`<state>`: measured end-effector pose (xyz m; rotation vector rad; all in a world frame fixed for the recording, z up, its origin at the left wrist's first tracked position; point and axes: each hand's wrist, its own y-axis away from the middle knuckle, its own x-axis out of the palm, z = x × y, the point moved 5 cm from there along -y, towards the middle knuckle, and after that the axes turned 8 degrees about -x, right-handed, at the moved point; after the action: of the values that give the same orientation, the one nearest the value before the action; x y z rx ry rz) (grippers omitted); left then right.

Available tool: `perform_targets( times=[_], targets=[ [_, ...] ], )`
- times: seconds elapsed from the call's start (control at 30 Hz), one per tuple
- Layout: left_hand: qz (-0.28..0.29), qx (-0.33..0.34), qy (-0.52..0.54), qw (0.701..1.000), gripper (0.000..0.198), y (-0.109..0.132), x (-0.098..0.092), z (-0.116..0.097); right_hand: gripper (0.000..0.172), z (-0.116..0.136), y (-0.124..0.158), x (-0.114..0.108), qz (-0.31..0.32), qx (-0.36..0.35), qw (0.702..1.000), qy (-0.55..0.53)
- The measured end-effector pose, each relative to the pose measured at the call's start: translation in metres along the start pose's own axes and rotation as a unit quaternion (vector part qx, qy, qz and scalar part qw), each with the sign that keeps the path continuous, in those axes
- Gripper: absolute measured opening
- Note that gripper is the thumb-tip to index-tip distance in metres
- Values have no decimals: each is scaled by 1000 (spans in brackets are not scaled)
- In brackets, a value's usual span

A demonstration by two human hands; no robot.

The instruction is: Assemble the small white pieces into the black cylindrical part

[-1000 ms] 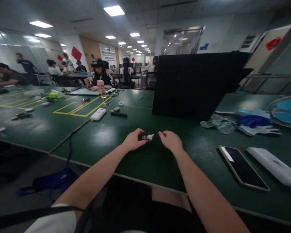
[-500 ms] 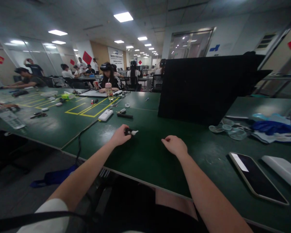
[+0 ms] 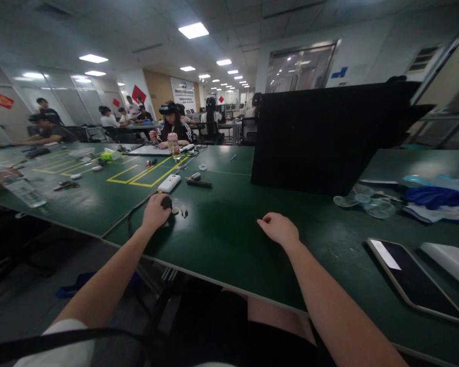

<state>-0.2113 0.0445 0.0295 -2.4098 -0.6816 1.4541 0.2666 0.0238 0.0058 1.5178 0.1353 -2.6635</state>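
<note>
My left hand is at the left on the green table, its fingers closed around a small dark object whose kind I cannot make out. Just right of those fingers are a small pale round piece and a small white-and-dark piece, both blurred. My right hand rests on the table further right, fingers curled in and thumb against the forefinger. Nothing shows in it, and the inside of the palm is hidden.
Beyond my left hand lie a white power bank with a cable and a black bar. A large black panel stands behind my right hand. To the right are a phone, a white box and blue cloth. A person sits opposite.
My left hand has moved left with the dark object, and the small pale pieces now show to the right of its fingers. My right hand has stayed nearly still. The view has shifted slightly.
</note>
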Motion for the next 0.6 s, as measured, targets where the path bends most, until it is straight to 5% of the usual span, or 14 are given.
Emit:
perform_targets(
  times=[0.1, 0.23, 0.4, 0.6],
  targets=[
    [-21, -123, 101, 987, 54, -14, 12, 17, 40, 0, 0, 0, 5, 7, 1000, 4],
    [54, -171, 207, 962, 49, -22, 41, -5, 40, 0, 0, 1, 7, 12, 1000, -3],
    [131, -118, 164, 971, 51, -8, 76, -71, 47, 5, 6, -3, -5, 26, 999, -32],
    [237, 60, 89, 966, 55, 45, 109, -182, 63, 12, 10, -13, -49, 45, 995, -71]
  ],
)
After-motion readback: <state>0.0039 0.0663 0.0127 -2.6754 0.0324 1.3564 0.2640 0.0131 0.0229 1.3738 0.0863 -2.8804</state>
